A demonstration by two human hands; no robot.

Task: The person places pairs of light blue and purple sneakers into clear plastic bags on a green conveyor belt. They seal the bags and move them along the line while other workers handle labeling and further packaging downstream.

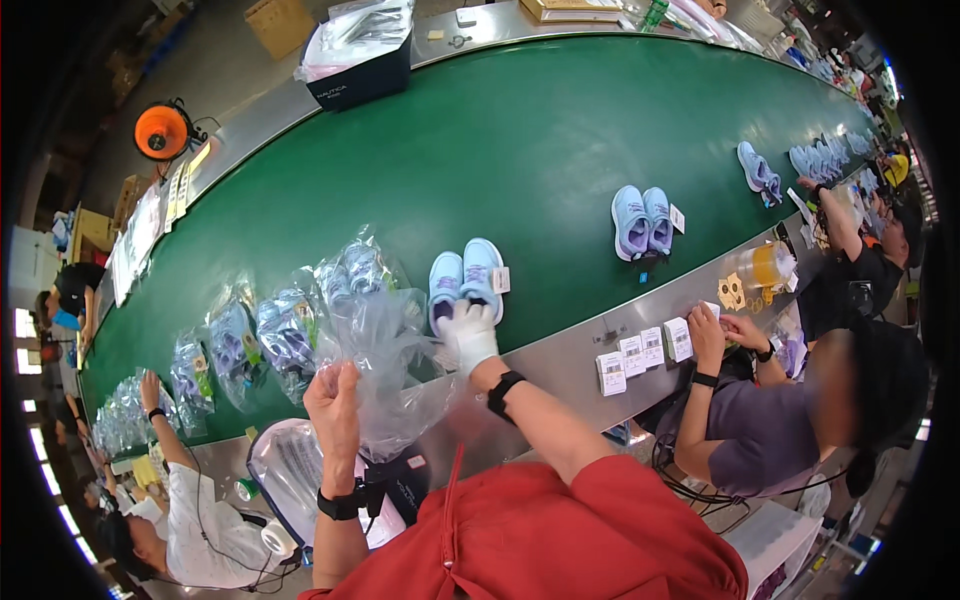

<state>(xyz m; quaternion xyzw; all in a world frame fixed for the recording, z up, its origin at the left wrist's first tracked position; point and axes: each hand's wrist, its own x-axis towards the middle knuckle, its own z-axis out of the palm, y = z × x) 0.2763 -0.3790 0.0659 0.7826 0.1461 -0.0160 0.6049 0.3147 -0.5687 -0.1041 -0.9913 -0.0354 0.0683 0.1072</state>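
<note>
Green belt; shoes lie lengthwise, toes away; right fingers clasp them, left fingers pinch bag.

dark blue box: white letters | white tag on shoes at my right hand: print too small for me | label stacks: dark print, also I cannot read

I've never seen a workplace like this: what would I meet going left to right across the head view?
Orange fan, bare left hand, gloved right hand, next blue shoe pair, farther blue shoe pair, distant blue shoe row.
</note>
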